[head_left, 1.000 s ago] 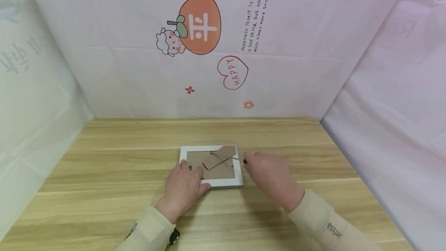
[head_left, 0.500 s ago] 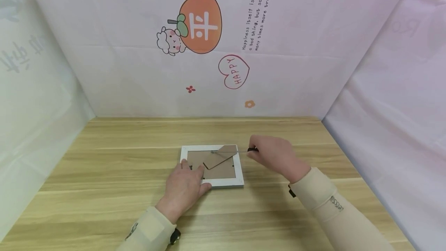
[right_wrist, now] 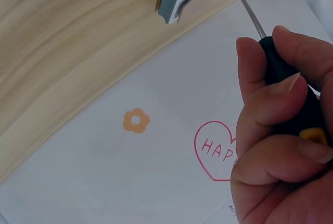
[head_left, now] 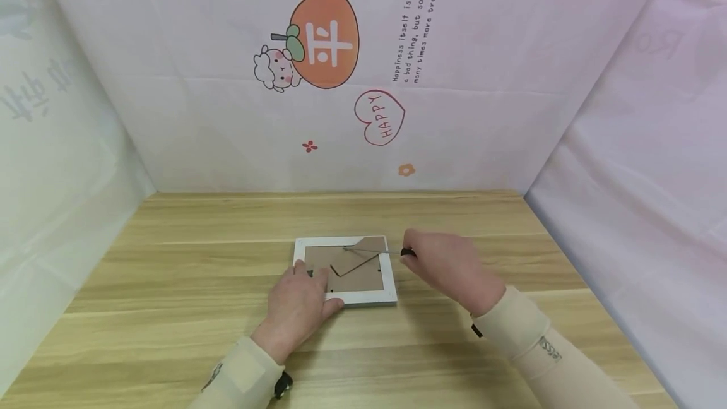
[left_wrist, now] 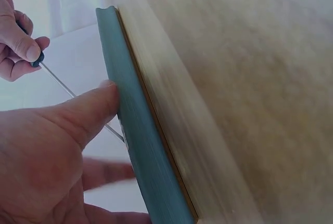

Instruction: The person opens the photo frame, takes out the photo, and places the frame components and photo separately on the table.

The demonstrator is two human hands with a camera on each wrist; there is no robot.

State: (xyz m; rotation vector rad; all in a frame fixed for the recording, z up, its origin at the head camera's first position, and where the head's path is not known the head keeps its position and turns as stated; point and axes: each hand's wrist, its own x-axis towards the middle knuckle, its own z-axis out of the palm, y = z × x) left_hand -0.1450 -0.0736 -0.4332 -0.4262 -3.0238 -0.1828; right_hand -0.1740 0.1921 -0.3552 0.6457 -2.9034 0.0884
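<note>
Screwdriver (right_wrist: pixel 285 65) in my right grip (head_left: pixel 445 267): my fingers and thumb wrap its dark handle, while its shaft crosses the right rim of the picture frame (head_left: pixel 363 297), the tip near the far edge of the brown backing (head_left: pixel 363 281). The frame lies backing-up on the wooden counter (head_left: pixel 454 213). My left grip (head_left: pixel 296 302) rests spread over its near left corner, thumb touching the blue-green side.

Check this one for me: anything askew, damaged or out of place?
Nothing looks spilled or damaged. On the picture frame, the brown stand lies slantwise, covering the border's far right corner, perhaps by design. The HAPPY heart on the backdrop sits sideways, which looks odd.
</note>
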